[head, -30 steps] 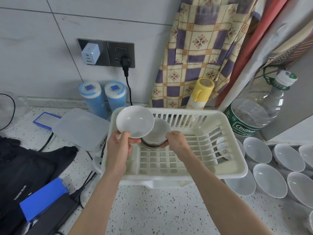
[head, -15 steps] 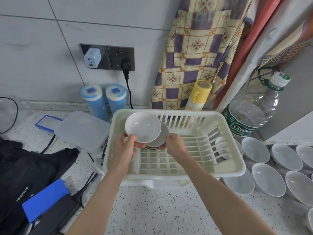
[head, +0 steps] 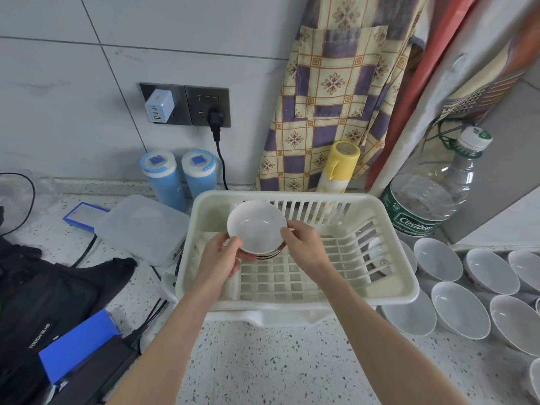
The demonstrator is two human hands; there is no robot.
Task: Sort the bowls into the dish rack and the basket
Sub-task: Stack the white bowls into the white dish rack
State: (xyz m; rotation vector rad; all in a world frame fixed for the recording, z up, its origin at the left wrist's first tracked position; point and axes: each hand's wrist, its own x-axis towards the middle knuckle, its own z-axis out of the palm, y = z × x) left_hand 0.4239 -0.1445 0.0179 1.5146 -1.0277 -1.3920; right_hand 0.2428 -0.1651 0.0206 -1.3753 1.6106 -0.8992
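A cream plastic dish rack [head: 385, 290] stands on the speckled counter. Inside its back left part, a white bowl [head: 257, 226] rests nested on a second bowl whose brown-striped rim [head: 270, 255] shows beneath. My left hand [head: 222, 255] grips the top bowl's left rim with the thumb on its inside. My right hand [head: 304, 247] holds the right edge of the stacked bowls. Several more white bowls [head: 458, 308] sit on the counter to the right of the rack. No basket is visible.
Behind the rack stand two blue canisters [head: 181, 176], a yellow bottle [head: 336, 168] and a large water bottle [head: 426, 200]. A clear plastic lid [head: 140, 226], a black bag [head: 43, 290] and cables lie at the left. A checked apron [head: 330, 100] hangs on the wall.
My left hand brought its bowl down and to the right, onto the bowl my right hand holds in the rack. The two bowls are now nested.
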